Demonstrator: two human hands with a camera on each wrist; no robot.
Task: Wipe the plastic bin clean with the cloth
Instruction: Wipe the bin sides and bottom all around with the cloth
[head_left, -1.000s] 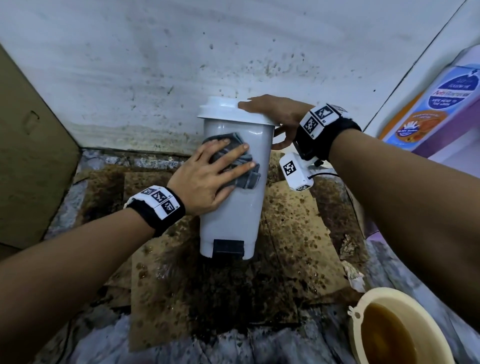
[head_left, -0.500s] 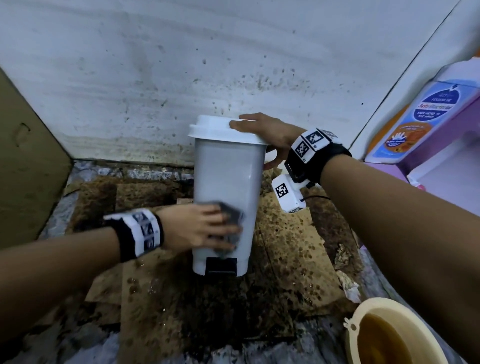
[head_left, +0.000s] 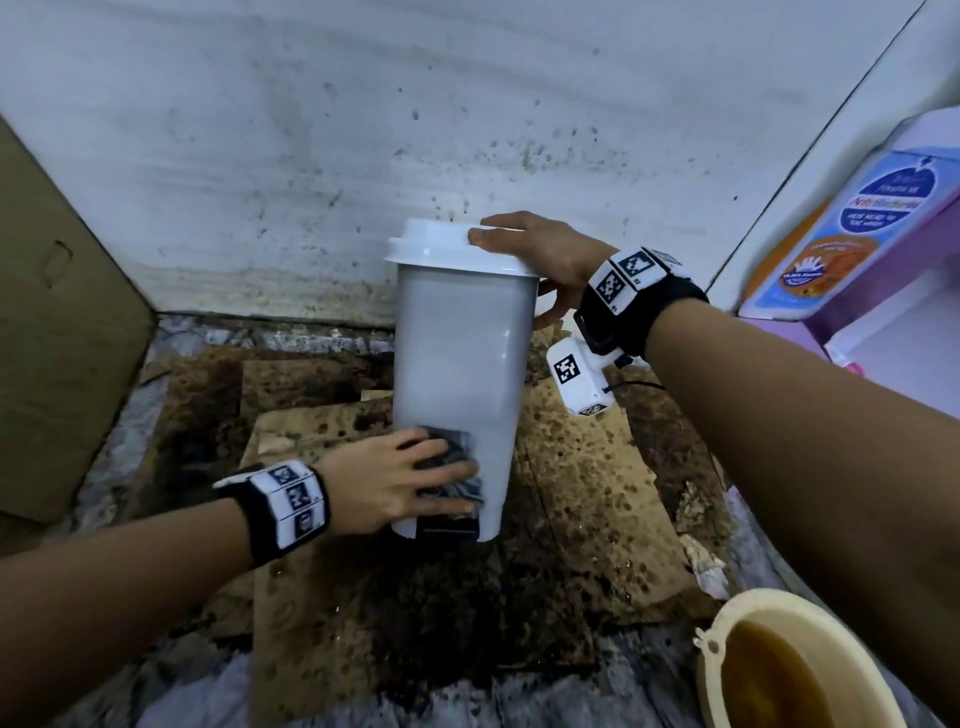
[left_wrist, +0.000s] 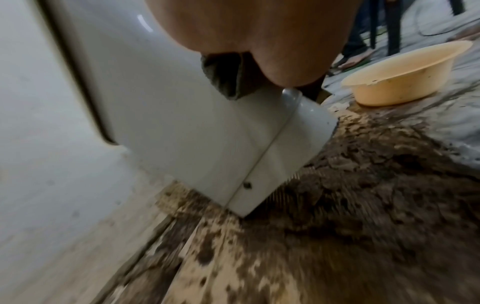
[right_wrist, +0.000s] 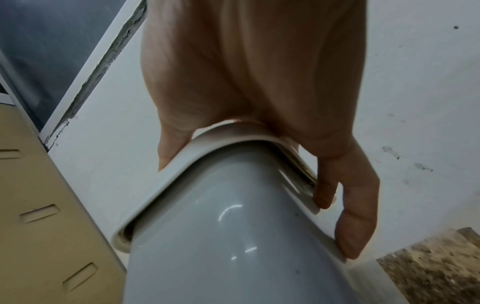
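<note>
A pale grey plastic pedal bin (head_left: 460, 358) with a white lid (head_left: 441, 249) stands upright on stained cardboard, close to the wall. My left hand (head_left: 395, 478) presses a dark cloth (head_left: 460, 462) with flat fingers against the bin's lower front, just above the black pedal (head_left: 448, 526). The left wrist view shows the cloth (left_wrist: 226, 80) bunched under my palm against the bin (left_wrist: 176, 127). My right hand (head_left: 540, 254) grips the lid's right rim. In the right wrist view its fingers (right_wrist: 345, 232) curl under the rim (right_wrist: 179, 164).
A beige basin (head_left: 727, 675) of brown water sits at the lower right. Wet, spotted cardboard (head_left: 587, 493) covers the floor. A cardboard box (head_left: 57, 332) stands left, a spattered white wall (head_left: 363, 130) behind, and a purple and blue carton (head_left: 872, 223) right.
My left hand has slid the cloth down the bin's front, from just under the lid to just above the pedal. The right hand has kept its hold on the lid.
</note>
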